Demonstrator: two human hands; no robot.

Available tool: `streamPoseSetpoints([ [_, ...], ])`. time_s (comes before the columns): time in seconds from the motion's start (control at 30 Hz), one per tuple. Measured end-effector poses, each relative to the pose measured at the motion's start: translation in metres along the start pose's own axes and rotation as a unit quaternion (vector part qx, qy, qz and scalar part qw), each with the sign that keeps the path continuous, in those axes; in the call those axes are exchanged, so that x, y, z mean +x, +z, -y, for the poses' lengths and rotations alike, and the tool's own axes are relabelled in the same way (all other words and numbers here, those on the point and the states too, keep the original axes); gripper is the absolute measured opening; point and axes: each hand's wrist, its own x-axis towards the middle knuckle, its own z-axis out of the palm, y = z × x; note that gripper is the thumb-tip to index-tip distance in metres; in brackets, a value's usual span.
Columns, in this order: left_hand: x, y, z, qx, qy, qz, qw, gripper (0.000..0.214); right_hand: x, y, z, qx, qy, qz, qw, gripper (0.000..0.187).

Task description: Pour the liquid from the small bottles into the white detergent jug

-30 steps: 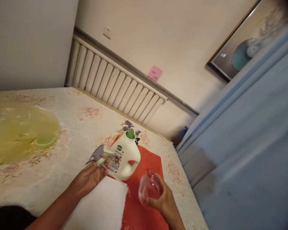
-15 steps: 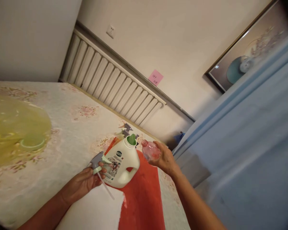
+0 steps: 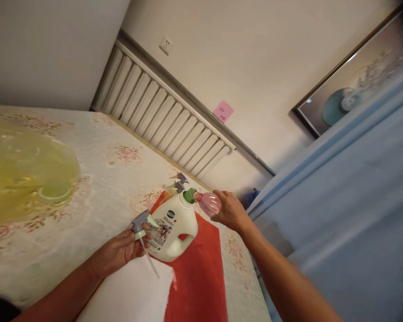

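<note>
My left hand is closed around the collar of a grey and pale green trigger sprayer head, whose clear dip tube hangs down. Right behind it stands a white detergent jug, its green-lined mouth uncapped. In my right hand is a small clear pink bottle, tipped on its side with its neck at the jug's mouth. Whether liquid flows between them I cannot see. Under the jug lies a red sheet, with a white sheet nearer me.
More trigger sprayers lie behind the jug. A transparent yellow plastic bag with a round green-rimmed thing rests at left on the flowered tablecloth. A radiator lines the wall; a blue curtain hangs at right.
My right hand has brought the pink bottle left and tilted it over, so its neck meets the jug's mouth. My left hand still holds the sprayer head. The view has shifted slightly.
</note>
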Motion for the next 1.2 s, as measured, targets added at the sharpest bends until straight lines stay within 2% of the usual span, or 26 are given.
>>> streamPoseSetpoints([
  [0.47,-0.002,-0.001,-0.002,-0.024,-0.011,-0.023,0.999,0.023,0.006,-0.016,0.010,-0.072,-0.006,0.033,0.997,0.067],
  [0.73,0.006,-0.020,0.004,-0.040,-0.019,0.012,0.999,0.030,0.008,-0.023,0.013,-0.115,-0.003,0.062,0.991,0.069],
  [1.2,0.009,-0.035,0.010,-0.040,-0.022,0.031,0.998,0.031,0.011,-0.026,0.014,-0.173,-0.014,0.047,0.984,0.067],
])
